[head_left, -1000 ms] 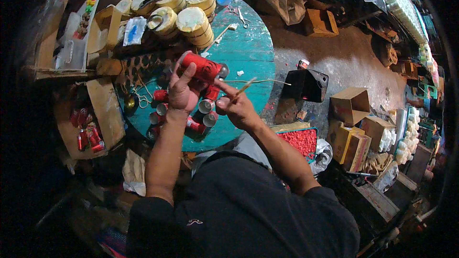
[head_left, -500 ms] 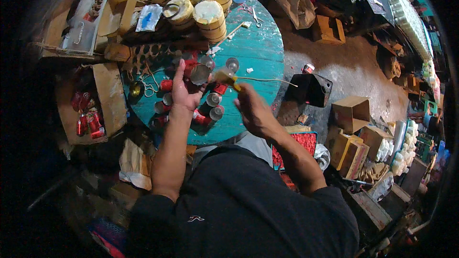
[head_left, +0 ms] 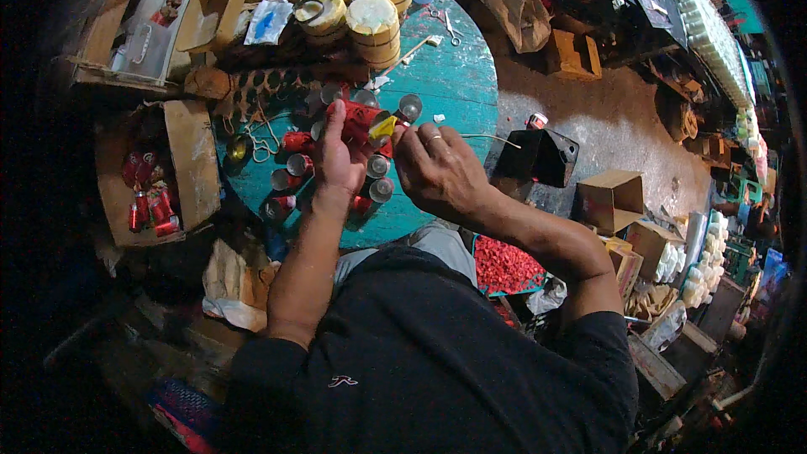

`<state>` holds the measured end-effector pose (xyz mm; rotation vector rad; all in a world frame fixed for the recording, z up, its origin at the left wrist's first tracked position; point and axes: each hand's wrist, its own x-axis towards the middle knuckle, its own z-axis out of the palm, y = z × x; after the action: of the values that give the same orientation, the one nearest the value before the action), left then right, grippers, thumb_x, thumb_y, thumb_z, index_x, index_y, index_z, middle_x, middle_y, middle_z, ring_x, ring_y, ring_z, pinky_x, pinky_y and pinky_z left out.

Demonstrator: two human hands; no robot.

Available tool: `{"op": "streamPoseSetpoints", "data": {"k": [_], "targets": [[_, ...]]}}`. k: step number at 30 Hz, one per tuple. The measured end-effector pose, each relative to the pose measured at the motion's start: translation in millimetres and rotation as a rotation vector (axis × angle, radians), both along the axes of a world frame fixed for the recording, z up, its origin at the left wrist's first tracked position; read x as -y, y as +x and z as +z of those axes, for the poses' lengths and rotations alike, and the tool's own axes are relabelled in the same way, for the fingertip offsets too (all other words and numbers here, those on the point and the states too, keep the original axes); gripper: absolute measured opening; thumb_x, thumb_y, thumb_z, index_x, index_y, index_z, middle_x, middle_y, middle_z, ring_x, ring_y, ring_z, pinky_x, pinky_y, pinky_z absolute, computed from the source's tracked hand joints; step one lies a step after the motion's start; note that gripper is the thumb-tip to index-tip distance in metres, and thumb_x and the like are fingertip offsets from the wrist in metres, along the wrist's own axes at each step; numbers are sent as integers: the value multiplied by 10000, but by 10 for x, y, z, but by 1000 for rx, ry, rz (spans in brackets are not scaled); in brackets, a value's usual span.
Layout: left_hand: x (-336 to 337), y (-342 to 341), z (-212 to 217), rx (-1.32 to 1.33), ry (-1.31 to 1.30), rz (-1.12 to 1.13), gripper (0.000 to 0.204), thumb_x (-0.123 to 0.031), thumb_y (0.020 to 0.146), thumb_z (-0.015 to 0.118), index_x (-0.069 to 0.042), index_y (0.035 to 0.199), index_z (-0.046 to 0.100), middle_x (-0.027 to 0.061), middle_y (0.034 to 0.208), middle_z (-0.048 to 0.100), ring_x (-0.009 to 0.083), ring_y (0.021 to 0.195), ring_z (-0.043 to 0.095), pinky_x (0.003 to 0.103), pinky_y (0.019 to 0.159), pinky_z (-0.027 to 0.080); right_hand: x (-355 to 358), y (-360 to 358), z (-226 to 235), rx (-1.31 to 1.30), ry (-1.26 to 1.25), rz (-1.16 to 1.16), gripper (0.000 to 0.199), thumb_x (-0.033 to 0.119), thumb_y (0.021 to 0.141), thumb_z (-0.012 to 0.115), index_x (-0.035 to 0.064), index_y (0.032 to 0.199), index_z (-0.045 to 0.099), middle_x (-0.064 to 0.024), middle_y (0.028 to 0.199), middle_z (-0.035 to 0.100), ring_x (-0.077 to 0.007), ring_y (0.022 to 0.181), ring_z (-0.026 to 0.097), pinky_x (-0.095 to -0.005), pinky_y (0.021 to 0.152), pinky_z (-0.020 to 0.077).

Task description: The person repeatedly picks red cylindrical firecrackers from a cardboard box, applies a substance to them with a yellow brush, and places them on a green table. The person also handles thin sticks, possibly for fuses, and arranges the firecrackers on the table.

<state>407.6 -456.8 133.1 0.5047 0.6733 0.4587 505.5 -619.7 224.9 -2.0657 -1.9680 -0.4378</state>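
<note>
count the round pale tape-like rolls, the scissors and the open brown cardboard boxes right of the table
round pale tape-like rolls: 5
metal scissors: 1
open brown cardboard boxes right of the round teal table, first at: 2
total: 8

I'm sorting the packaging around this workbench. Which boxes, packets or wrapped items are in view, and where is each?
Red paper-wrapped tube: in the left hand, right hand beside it.
Open cardboard box: left of the teal table, holding red tubes.
Clear blue-and-white packet: table's far left.
Brown cardboard box: floor, right.
Black box: table's right edge.
</note>
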Motion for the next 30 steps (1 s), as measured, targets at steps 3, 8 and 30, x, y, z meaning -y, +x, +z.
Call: {"op": "streamPoseSetpoints", "data": {"k": [3, 8, 30], "targets": [[7, -67, 11, 14, 124, -15, 209, -251, 939, 651, -102, 1083, 627, 59, 1006, 677, 187, 896, 671, 337, 748, 575, -74, 47, -228, -193, -53, 35, 373, 96, 764, 593, -36, 1112, 587, -147, 928, 610, -257, 815, 593, -364, 641, 495], [-30, -99, -19, -22, 261, 34, 268, -165, 930, 645, -85, 1169, 556, 44, 1050, 650, 194, 940, 662, 354, 846, 549, 14, 98, -760, -1911, -52, -198, 97, 135, 928, 568, 55, 981, 586, -31, 775, 561, -168, 664, 523, -309, 566, 427], [-691, 1223, -1240, -974, 1769, -954, 589, -204, 742, 677, -176, 1320, 565, 156, 1205, 611, 350, 1164, 555, 558, 988, 379, 1224, -60, -1494, -2461, 528, -824, 181, 203, 996, 558, 46, 1082, 585, 14, 771, 555, -82, 586, 470, -236, 538, 392]]}}
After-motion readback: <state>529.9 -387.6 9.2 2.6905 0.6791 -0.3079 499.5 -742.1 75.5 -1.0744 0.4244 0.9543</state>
